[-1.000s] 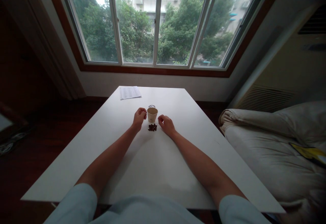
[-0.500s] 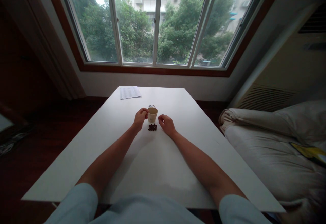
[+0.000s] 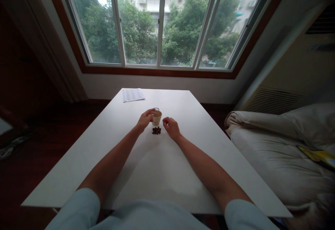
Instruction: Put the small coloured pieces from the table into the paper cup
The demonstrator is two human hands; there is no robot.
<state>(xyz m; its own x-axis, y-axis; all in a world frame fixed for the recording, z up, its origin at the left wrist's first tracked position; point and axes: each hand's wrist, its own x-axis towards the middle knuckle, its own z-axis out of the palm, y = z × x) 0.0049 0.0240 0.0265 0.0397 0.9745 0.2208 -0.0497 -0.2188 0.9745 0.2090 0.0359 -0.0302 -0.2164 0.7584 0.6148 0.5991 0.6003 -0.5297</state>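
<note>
A tan paper cup (image 3: 157, 119) stands upright on the white table. Its inside wall shows, but its bottom does not. My left hand (image 3: 146, 119) is at the cup's left side, with its fingers stretched out over the near-left rim and the thumb lower down. Whether the fingertips touch the cup is hard to tell. Just right of the cup, my right hand (image 3: 171, 127) rests on the table with its fingers curled in; anything inside them is hidden. A small pile of dark brown beans (image 3: 156, 130) lies in front of the cup.
Behind the cup a thin dark-rimmed round thing (image 3: 156, 109) partly shows. Printed sheets of paper (image 3: 133, 94) lie at the table's far left corner. The white table (image 3: 162, 174) reaches towards a window (image 3: 157, 24). A pale padded sofa or bedding (image 3: 277, 143) is on the right.
My left hand has loosened from the cup's side, its fingers now straighter and raised across the rim. My right hand and the beans have stayed in place.
</note>
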